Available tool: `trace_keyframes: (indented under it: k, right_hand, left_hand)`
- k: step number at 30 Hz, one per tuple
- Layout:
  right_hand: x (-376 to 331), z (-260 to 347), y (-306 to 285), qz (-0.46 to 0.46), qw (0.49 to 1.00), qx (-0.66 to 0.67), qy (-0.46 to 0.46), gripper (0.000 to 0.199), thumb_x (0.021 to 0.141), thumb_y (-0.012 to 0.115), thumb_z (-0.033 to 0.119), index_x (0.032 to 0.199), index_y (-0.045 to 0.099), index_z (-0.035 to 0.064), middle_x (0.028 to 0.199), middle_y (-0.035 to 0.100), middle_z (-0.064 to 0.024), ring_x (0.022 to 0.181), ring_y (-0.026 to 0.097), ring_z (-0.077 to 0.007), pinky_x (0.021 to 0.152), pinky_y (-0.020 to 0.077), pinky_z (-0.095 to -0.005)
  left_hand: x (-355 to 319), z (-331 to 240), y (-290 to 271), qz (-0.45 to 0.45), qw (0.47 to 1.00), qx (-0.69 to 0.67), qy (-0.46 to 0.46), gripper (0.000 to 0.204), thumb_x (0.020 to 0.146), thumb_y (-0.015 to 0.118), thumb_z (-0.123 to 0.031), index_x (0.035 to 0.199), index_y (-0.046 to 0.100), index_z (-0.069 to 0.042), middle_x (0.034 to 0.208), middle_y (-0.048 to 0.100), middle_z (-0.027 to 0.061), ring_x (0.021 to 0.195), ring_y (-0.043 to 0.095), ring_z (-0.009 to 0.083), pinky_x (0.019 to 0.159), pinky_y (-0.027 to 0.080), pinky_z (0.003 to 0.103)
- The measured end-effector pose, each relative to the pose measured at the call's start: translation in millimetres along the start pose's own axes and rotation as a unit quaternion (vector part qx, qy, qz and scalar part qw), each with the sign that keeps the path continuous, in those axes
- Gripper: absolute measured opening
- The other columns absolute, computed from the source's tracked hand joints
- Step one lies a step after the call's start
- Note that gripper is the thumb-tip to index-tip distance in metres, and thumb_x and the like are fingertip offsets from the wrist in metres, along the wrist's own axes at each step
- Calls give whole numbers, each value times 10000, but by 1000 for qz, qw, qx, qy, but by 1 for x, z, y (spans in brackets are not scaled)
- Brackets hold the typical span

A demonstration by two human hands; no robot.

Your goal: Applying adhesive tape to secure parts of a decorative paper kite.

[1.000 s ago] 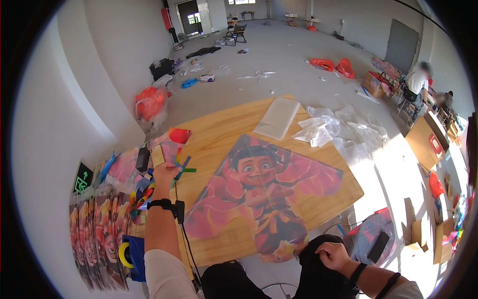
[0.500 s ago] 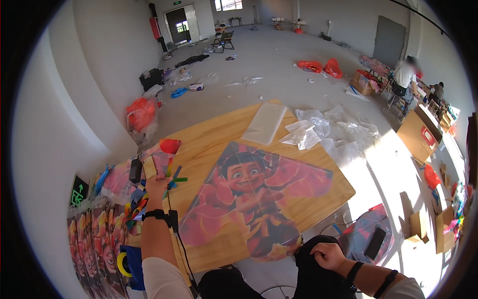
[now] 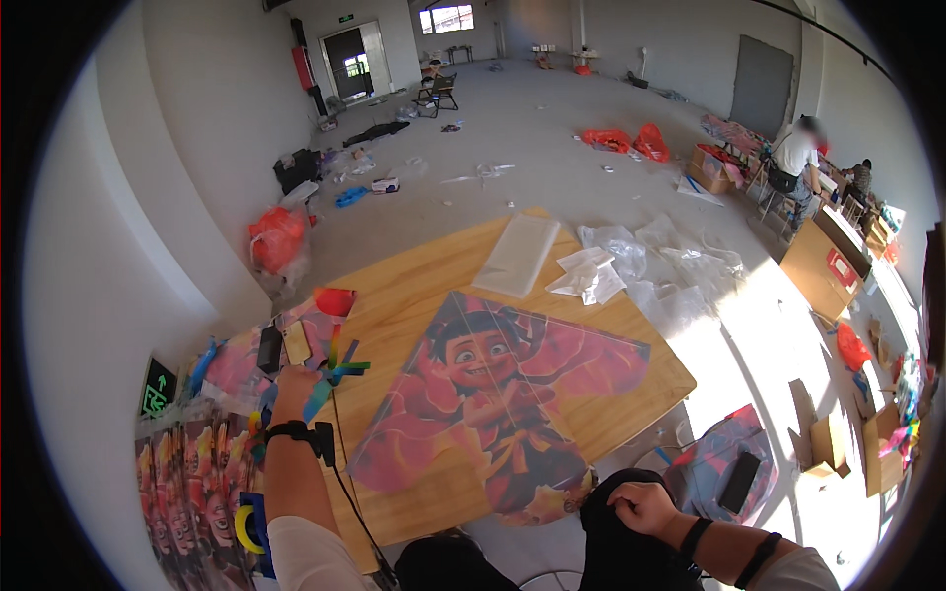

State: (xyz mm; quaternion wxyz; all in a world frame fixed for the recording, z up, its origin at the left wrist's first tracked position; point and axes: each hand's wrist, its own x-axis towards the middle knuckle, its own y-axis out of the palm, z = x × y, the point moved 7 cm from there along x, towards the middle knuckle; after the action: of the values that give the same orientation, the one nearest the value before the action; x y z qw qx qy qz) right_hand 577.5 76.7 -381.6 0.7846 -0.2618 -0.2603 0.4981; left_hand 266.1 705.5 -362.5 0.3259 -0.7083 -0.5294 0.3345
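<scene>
My left hand [image 3: 295, 386] reaches into a pile of coloured ribbon strips at the table's left edge, its fingers mostly hidden. A blue-green strip [image 3: 316, 400] lies against that hand; whether it is gripped I cannot tell. Beyond the fingers are a tan block-like thing [image 3: 297, 343] and a black box-like thing [image 3: 269, 349]. Curled closed with nothing visible in it, my right hand [image 3: 645, 505] rests on my right thigh. A red and pink kite [image 3: 503, 394] printed with a cartoon figure lies spread flat on the wooden table [image 3: 414, 266].
A translucent plastic case [image 3: 516, 256] and crumpled white plastic [image 3: 588, 275] lie at the table's far side. Left of the table hang packed printed sheets [image 3: 202, 483] and a yellow tape roll [image 3: 246, 529]. Cardboard boxes [image 3: 823, 266] and a seated person [image 3: 793, 163] are at right.
My left hand has drawn back toward me and slightly left, away from the tan block. The blue-green strip now shows beside it. My right hand stays on my thigh.
</scene>
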Motion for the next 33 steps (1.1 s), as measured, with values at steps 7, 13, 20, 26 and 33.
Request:
trace_keyframes:
  k: [7, 13, 20, 26, 33]
  right_hand:
    - [1, 4, -2, 6, 1000, -6, 0, 102, 806, 623, 90, 888, 682, 98, 768, 668, -88, 717, 674, -299, 651, 545, -382]
    - [-4, 0, -4, -5, 1000, -8, 2, 100, 809, 628, 106, 894, 679, 100, 779, 672, -94, 738, 675, -308, 663, 545, -394]
    - [-8, -1, -2, -23, 999, -16, -15, 104, 813, 635, 132, 902, 681, 101, 789, 678, -108, 750, 674, -329, 671, 542, -416]
    - [-14, -7, 5, -31, 999, -10, -19, 107, 820, 639, 156, 903, 679, 101, 772, 678, -127, 749, 676, -344, 673, 540, -428]
    - [-24, 7, 11, -46, 997, -29, -47, 167, 845, 608, 146, 971, 710, 105, 776, 678, -105, 715, 677, -295, 659, 536, -392]
  left_hand:
    - [-2, -44, -56, -105, 966, -188, 140, 221, 862, 776, -191, 888, 728, 23, 740, 694, 51, 676, 639, 135, 611, 504, 297]
    - [-22, -87, -103, -190, 932, -224, 212, 195, 916, 727, -145, 1007, 712, 26, 831, 685, 28, 754, 607, 105, 742, 495, 259]
    - [-81, -134, -157, -230, 883, -250, 325, 177, 971, 668, -148, 1072, 712, -9, 841, 627, -34, 754, 526, 57, 692, 426, 224]
    - [-168, -156, -176, -160, 880, -271, 355, 210, 974, 659, -95, 1164, 701, -16, 826, 573, -53, 744, 484, 47, 697, 408, 200]
    - [-343, -162, -149, -16, 867, -336, 367, 397, 953, 648, -21, 1341, 566, -27, 879, 566, -17, 808, 531, 79, 747, 429, 220]
